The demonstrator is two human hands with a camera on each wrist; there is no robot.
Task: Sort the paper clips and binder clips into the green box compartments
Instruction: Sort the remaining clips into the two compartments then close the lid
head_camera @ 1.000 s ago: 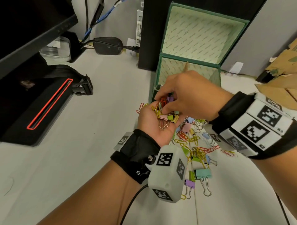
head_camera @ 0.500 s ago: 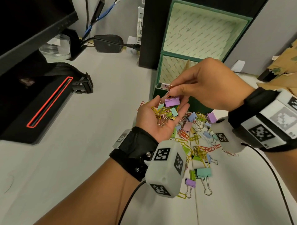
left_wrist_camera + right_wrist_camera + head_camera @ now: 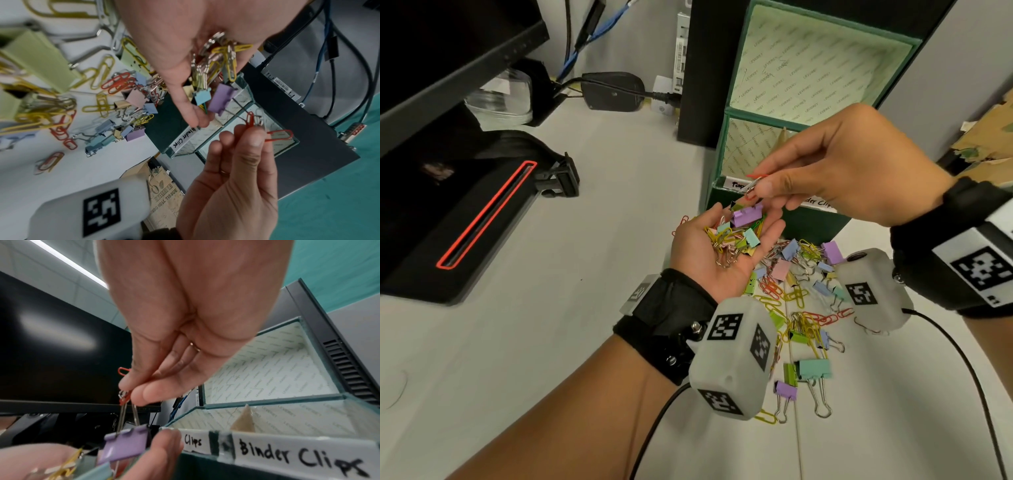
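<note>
Nearest me, loose paper clips and binder clips (image 3: pixel 801 308) lie scattered on the worktop in front of the green box (image 3: pixel 811 222). My left hand (image 3: pixel 722 253) is cupped palm up above them, fingers relaxed, cradling a small heap. My right hand (image 3: pixel 852 168) pinches the wire handles of a purple binder clip (image 3: pixel 747 215) together with red paper clips (image 3: pixel 277 135); the clip's body hangs below my fingertips, resting at the left fingertips. It looks light, stiff and springy, so I judge the handles the best hold, though snagged clips may slip. Beyond, the labelled compartments stand open.
</note>
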